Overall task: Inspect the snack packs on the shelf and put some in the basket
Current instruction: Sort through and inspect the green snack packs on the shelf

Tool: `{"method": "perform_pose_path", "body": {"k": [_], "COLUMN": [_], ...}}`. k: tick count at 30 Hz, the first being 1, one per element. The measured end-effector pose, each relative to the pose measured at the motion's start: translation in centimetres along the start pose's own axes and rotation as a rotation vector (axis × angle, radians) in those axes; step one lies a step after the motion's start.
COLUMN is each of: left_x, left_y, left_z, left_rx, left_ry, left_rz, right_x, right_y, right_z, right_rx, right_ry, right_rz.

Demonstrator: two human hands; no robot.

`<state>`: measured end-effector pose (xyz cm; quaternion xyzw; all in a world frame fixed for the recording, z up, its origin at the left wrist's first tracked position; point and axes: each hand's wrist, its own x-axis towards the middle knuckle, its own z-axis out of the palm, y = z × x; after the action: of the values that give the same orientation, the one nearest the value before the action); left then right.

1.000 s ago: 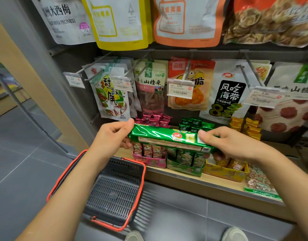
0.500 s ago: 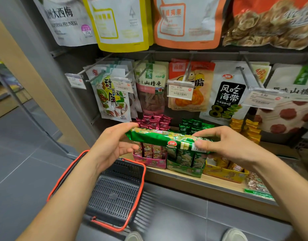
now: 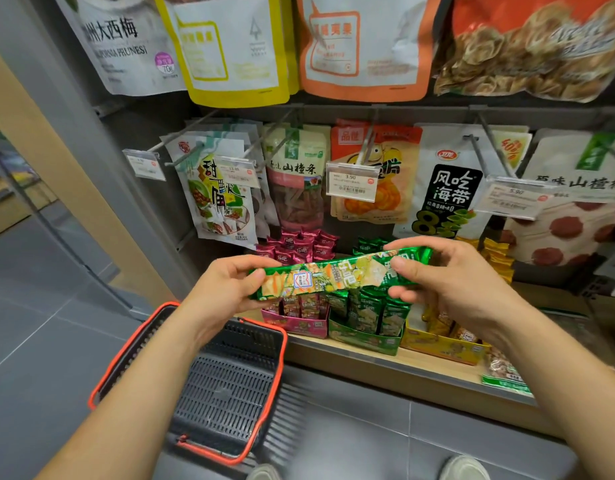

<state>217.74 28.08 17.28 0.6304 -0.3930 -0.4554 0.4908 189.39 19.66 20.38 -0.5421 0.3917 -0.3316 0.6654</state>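
Shiny green snack pack (image 3: pixel 337 275) with white logo, grey slotted basket (image 3: pixel 230 386) with red rim, pink, green, yellow display boxes (image 3: pixel 365 336)

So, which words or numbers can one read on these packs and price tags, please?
"大西梅", "PRUNES", "70%": white bag, top left.
"山楂条": green-topped pouch.
"3.90": middle price tag.
"风吃海带", "8": black-panelled pouch.
"5.90": right price tag.
Leftmost price tag: too small to read.
Held green pack: print too blurred to read.
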Motion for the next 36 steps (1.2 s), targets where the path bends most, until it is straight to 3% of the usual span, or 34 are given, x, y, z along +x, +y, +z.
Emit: {"method": "perform_pose_path", "body": {"k": [6,13,15,19,22,25,31,36], "left_x": [0.3,0.3,0.6,1.4,2.0,3.3,6.8,8.8], "left_y": [-1.8,-3.3,-3.6,-4.6,-5.4,-5.5,-4.7,-4.9], "left_z": [2.7,7.7,8.5,9.4,9.9,10.0,9.3,8.9], "left_rx": [0.742,1.171,1.233,1.369,1.401,1.353,1.160,1.239], "left_ry": [-0.183,-0.349,-0.352,-0.408,-0.462,-0.432,-0.195,-0.160], "left_rz": [0.073,0.181,0.210,0.209,0.194,0.225,0.294,0.364], "right_x": [0.2,-0.3,-0.6,-0.9,-1.0,-0.6,0.2,0.4], "right_y": [0.3,-0.1,-0.6,-0.6,0.4,1.1,2.1,4.3], "right_z": [0.1,-0.5,-0.6,-0.7,0.0,0.3,1.2,3.1], "right_rx": [-0.155,-0.360,-0.480,-0.948,-1.119,-1.130,-1.131,-1.073], "right_ry": [0.194,0.225,0.152,-0.042,-0.091,-0.049,0.069,0.119], "right_rz": [-0.195,-0.410,-0.441,-0.306,-0.268,-0.312,-0.341,-0.404]}}
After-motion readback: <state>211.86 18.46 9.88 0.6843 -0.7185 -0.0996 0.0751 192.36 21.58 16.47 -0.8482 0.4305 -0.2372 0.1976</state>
